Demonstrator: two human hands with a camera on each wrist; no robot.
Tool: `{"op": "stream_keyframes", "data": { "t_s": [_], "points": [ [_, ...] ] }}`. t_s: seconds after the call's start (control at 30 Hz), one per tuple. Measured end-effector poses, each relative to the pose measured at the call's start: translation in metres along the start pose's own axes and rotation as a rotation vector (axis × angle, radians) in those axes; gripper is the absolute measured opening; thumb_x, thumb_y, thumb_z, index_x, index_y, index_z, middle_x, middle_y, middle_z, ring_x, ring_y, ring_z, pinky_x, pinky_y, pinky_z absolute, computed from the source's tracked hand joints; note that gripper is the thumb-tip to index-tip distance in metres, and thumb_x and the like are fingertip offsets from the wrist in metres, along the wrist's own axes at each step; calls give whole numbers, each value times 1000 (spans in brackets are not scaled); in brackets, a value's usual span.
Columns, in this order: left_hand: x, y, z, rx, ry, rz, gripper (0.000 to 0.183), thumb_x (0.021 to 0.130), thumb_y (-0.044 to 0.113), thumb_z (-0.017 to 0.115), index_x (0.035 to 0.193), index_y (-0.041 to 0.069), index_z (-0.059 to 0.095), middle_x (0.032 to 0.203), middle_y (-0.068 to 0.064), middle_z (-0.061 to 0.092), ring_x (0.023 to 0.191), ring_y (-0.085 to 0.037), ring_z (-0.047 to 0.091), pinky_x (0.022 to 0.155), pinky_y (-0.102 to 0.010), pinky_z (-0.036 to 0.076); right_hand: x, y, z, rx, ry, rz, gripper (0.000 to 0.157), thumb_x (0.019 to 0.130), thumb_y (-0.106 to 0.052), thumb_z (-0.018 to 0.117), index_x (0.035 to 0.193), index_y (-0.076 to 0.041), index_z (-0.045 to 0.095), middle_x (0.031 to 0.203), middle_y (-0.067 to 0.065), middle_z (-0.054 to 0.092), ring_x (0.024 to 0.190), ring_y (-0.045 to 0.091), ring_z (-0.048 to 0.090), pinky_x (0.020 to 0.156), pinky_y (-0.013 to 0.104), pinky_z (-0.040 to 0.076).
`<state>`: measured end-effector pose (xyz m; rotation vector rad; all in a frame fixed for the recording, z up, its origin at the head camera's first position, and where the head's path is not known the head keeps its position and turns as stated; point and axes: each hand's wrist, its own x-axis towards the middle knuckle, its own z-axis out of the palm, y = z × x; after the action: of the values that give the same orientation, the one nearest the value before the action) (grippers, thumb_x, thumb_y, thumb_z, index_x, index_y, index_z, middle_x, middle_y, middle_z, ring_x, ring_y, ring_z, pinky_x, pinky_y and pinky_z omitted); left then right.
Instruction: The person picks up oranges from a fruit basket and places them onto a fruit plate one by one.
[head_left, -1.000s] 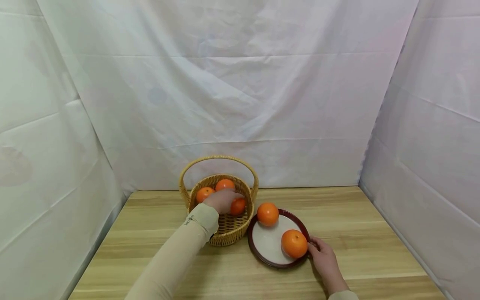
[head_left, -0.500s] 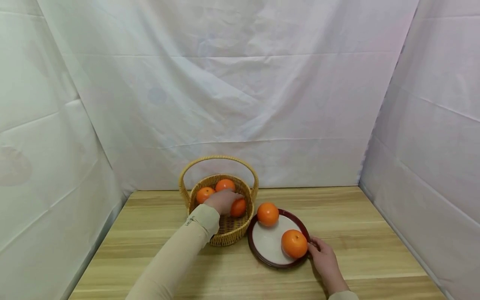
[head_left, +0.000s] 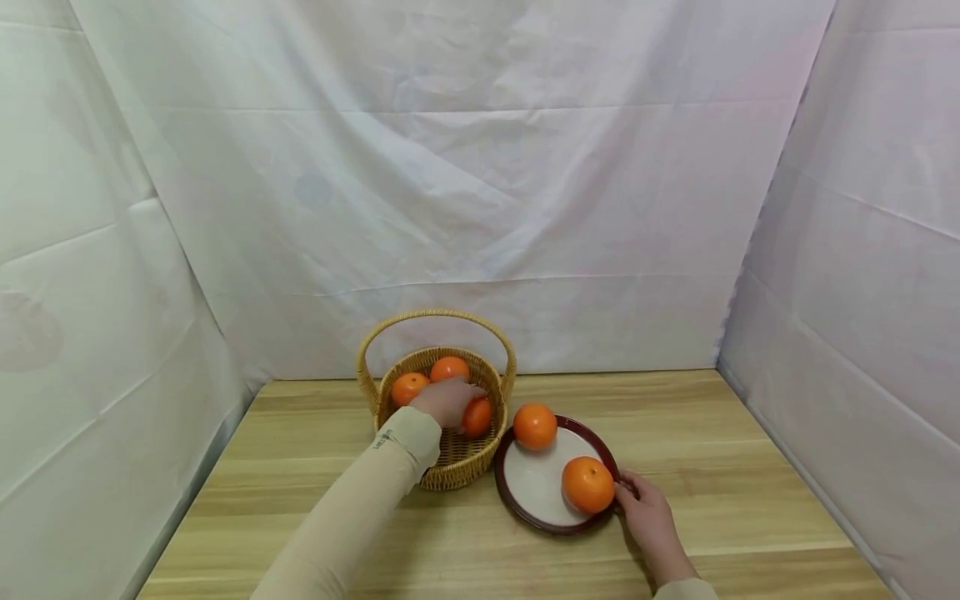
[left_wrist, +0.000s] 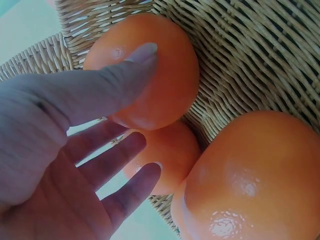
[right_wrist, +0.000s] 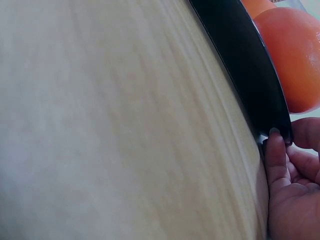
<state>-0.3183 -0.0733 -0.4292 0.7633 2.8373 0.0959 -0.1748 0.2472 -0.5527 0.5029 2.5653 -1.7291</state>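
My left hand (head_left: 448, 402) reaches into the wicker basket (head_left: 459, 477) and holds an orange (head_left: 477, 417) at its right side. In the left wrist view the thumb lies across that orange (left_wrist: 172, 75), with the index finger partly hidden behind it; the other fingers are spread below. Two more oranges, a left one (head_left: 409, 388) and a back one (head_left: 450, 369), lie in the basket. My right hand (head_left: 649, 517) pinches the right rim of a round plate (head_left: 528, 492), white inside with a dark red edge. On the plate sit a rear orange (head_left: 535, 427) and a front orange (head_left: 588, 485).
The basket's tall arched handle (head_left: 437, 313) rises above its opening. Basket and plate stand close together on a wood-grain table (head_left: 742, 500). White cloth (head_left: 480, 192) hangs behind the table and along both sides.
The left hand and the orange it holds have shifted very slightly right and down inside the basket. The right hand keeps its place at the plate's rim.
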Motion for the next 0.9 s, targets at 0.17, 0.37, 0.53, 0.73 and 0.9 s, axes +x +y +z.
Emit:
{"op": "stream_keyframes", "data": {
  "t_s": [0.17, 0.37, 0.53, 0.73, 0.9],
  "points": [
    [0, 1, -1, -21, 14, -2, 62, 76, 7, 86, 131, 24, 64, 128, 0, 67, 115, -21, 62, 93, -41, 52, 1, 1, 0, -7, 1, 1, 43, 105, -16, 49, 142, 5, 51, 133, 24, 60, 120, 29, 59, 91, 32, 57],
    [1, 3, -2, -35, -3, -14, 61, 76, 7, 87, 129, 23, 63, 125, -1, 69, 112, -21, 64, 90, -41, 53, 2, 0, 1, 3, 7, -8, 41, 105, -14, 50, 141, 6, 52, 131, 25, 61, 113, 25, 61, 83, 25, 56],
    [2, 3, -3, -32, -50, -44, 86, 78, 10, 88, 152, 19, 45, 142, -5, 61, 128, -25, 59, 99, -43, 53, 2, -1, 1, 10, 7, -9, 42, 105, -15, 50, 142, 7, 51, 132, 26, 61, 113, 25, 62, 81, 22, 54],
    [2, 4, -2, -43, -94, -75, 94, 81, 16, 86, 159, 19, 33, 148, -6, 55, 131, -24, 57, 100, -42, 52, 2, 0, 0, 6, 8, -2, 43, 105, -15, 50, 142, 6, 50, 132, 25, 60, 114, 27, 61, 83, 25, 56],
    [2, 3, 0, -44, -80, -74, 92, 79, 17, 88, 156, 21, 39, 146, -4, 58, 131, -24, 57, 101, -46, 52, 2, 1, 0, 5, 4, 9, 42, 105, -14, 49, 142, 5, 51, 132, 24, 60, 115, 27, 59, 84, 26, 55]
  ]
}}
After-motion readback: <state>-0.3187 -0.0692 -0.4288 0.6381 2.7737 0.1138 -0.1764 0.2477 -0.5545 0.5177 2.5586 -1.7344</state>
